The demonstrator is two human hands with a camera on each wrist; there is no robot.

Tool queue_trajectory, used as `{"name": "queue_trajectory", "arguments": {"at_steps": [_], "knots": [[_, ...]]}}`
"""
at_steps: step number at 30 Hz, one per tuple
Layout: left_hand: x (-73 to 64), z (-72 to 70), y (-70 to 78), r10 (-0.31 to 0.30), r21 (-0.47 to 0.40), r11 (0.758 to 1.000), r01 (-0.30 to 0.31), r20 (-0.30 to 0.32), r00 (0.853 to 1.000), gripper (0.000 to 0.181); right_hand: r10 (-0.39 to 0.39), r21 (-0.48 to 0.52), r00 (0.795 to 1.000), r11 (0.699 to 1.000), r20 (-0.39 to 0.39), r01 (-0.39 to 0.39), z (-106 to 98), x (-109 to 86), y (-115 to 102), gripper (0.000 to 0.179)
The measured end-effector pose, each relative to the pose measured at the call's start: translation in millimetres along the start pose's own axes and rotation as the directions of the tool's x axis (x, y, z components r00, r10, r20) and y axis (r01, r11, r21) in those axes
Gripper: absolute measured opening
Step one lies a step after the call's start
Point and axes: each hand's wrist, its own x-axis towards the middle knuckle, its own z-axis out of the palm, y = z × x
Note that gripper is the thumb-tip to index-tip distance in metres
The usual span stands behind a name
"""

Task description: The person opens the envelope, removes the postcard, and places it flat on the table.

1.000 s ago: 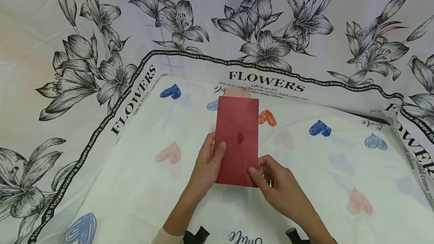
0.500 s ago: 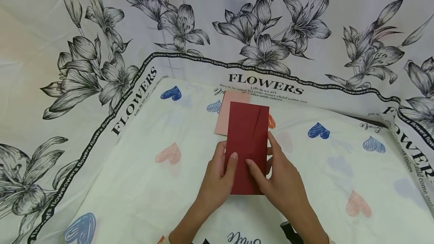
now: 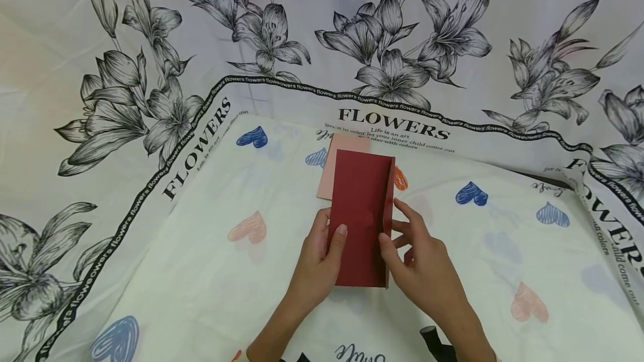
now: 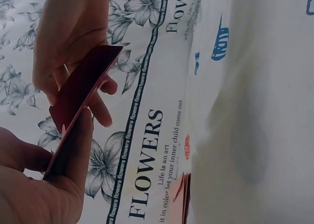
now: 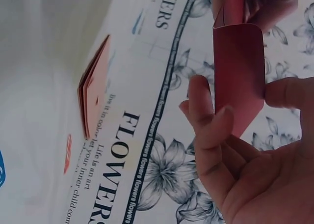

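Note:
A red paper envelope (image 3: 357,194) is held upright above the cloth in the head view. My left hand (image 3: 319,261) grips its left edge, thumb on the front and fingers behind. At the opposite long edge is my right hand (image 3: 425,267), pinching between thumb and fingers. Along that edge a flap (image 5: 238,67) stands out from the envelope, best seen in the right wrist view. The left wrist view shows the envelope (image 4: 81,81) nearly edge-on between both hands. Whatever is inside the envelope cannot be seen.
Behind the red envelope lies a small stack of pink envelopes (image 3: 329,175), partly covered by it in the head view. A white cloth (image 3: 201,272) with printed hearts and lettering spreads beneath. A dark cylindrical object (image 3: 436,342) shows at the bottom edge, by the right forearm.
The red envelope has come down and nearer, uncovering more of the pink stack. The face with the seal mark has given way to a plain face, and the right-side flap now stands out.

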Motion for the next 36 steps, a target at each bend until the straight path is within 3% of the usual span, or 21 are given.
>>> {"name": "queue_trajectory", "arguments": {"at_steps": [5,11,23,29,36], "knots": [[1.6,-1.4,-0.4,0.008,-0.027,1.0,-0.008,-0.006,1.0,0.034,-0.039,0.04,0.996,0.998,-0.078,0.042,-4.4,-1.7,4.8,0.068],[5.5,-8.9,0.8,0.006,-0.127,0.992,-0.011,-0.036,0.999,0.029,-0.106,0.104,0.966,0.986,-0.234,0.134,-8.3,-2.5,11.5,0.069],[3.6,-10.8,4.0,0.006,-0.195,0.981,-0.012,-0.034,0.999,0.028,-0.179,0.029,0.947,0.981,-0.266,0.193,-4.4,4.1,18.6,0.025],[0.6,-5.5,5.4,0.03,-0.199,0.979,-0.032,-0.014,0.999,0.029,-0.096,0.144,0.968,0.981,-0.23,0.132,0.4,7.6,20.0,0.011],[-3.4,-2.7,3.3,0.06,-0.165,0.985,-0.059,0.003,0.998,0.029,0.013,0.24,0.983,0.97,-0.181,0.031,6.4,7.7,12.7,0.015]]}}
